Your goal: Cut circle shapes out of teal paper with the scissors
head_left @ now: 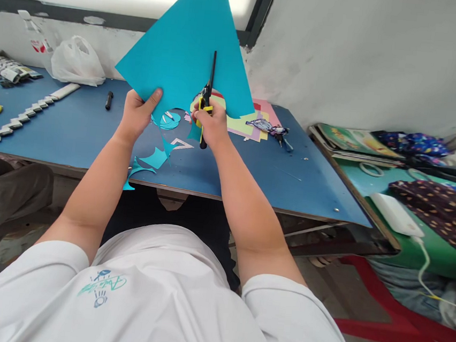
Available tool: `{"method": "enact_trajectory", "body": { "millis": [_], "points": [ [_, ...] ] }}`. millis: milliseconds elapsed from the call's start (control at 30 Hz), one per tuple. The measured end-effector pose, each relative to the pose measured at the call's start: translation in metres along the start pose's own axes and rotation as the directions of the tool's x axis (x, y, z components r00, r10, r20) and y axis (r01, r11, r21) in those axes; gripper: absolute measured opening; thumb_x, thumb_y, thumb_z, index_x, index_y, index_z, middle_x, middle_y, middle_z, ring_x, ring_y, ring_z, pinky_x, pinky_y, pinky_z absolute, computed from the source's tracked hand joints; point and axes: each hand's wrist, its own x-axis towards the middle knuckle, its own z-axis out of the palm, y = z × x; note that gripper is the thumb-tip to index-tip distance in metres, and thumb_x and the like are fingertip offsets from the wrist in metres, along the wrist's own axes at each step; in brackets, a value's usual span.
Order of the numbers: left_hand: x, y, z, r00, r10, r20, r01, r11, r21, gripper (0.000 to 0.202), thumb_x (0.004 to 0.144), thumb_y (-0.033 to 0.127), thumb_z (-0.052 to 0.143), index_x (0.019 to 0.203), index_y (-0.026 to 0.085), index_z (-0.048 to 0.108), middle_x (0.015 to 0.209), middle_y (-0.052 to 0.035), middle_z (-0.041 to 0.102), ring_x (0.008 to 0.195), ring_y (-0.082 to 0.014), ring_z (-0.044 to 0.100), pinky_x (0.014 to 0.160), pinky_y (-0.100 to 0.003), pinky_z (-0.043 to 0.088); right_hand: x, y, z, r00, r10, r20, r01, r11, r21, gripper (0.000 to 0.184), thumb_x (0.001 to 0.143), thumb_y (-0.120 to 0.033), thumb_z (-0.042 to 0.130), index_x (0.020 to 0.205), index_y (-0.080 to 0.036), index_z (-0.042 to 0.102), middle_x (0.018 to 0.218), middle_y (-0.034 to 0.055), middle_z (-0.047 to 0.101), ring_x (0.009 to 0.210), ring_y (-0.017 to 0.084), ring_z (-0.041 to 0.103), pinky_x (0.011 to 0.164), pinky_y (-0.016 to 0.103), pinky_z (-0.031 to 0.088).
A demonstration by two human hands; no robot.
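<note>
A large teal paper sheet (187, 49) is held up above the blue table (74, 129), tilted towards me. My left hand (136, 114) pinches its lower left edge, thumb on top. My right hand (210, 123) is closed on the yellow-and-black scissors (207, 96), whose black blades point upward into the sheet from its lower edge. Teal paper scraps (154, 158) lie on the table under my hands, some at the front edge.
Coloured paper sheets (252, 125) lie behind my right hand. A black marker (108, 100), a white plastic bag (77, 62) and a zigzag white strip (27, 114) sit left. Books (351, 142), cloth and a white power bank (395, 214) rest on the green surface at right.
</note>
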Motion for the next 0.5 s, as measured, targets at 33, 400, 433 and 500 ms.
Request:
{"method": "enact_trajectory", "body": {
  "millis": [33,400,433,500],
  "points": [
    [0.0005,-0.0006,-0.0001,1.0,0.01,-0.011,-0.01,1.0,-0.004,0.067,0.093,0.095,0.091,0.106,0.03,0.093,0.112,-0.007,0.087,0.135,-0.0455,0.088,0.133,-0.072,0.067,0.0005,0.0006,-0.0006,1.0,0.0,0.001,0.0,1.0,-0.001,0.046,0.091,-0.064,0.092,0.098,-0.03,0.062,0.092,-0.0003,0.063,0.087,0.02,0.068,0.083,0.038,0.068],
    [0.0026,-0.0069,-0.0005,0.998,0.061,-0.017,-0.062,0.998,-0.011,0.067,0.099,0.094,0.087,0.111,0.028,0.094,0.117,-0.0079,0.089,0.13,-0.042,0.091,0.124,-0.065,0.074,0.0014,0.0043,-0.0013,1.0,0.007,-0.01,-0.007,1.0,0.019,0.04,0.095,-0.057,0.091,0.102,-0.029,0.063,0.094,-0.0019,0.065,0.086,0.018,0.072,0.085,0.037,0.069],
    [0.0028,-0.0076,-0.0007,0.998,0.069,-0.015,-0.069,0.998,-0.008,0.067,0.099,0.094,0.088,0.11,0.028,0.094,0.115,-0.0073,0.089,0.128,-0.0413,0.091,0.123,-0.064,0.075,0.0016,0.0038,-0.0011,1.0,0.001,-0.012,0.0,1.0,0.03,0.039,0.095,-0.056,0.09,0.101,-0.029,0.063,0.093,-0.0018,0.065,0.086,0.018,0.071,0.084,0.037,0.068],
    [0.0034,-0.0086,-0.001,0.997,0.082,-0.01,-0.082,0.997,0.001,0.066,0.099,0.093,0.088,0.108,0.029,0.095,0.113,-0.006,0.089,0.123,-0.0392,0.092,0.12,-0.062,0.076,0.0023,0.0027,-0.0011,1.0,-0.014,-0.018,0.015,0.999,0.042,0.037,0.093,-0.054,0.09,0.099,-0.029,0.063,0.092,-0.0013,0.065,0.084,0.018,0.069,0.082,0.037,0.068]
  ]
}}
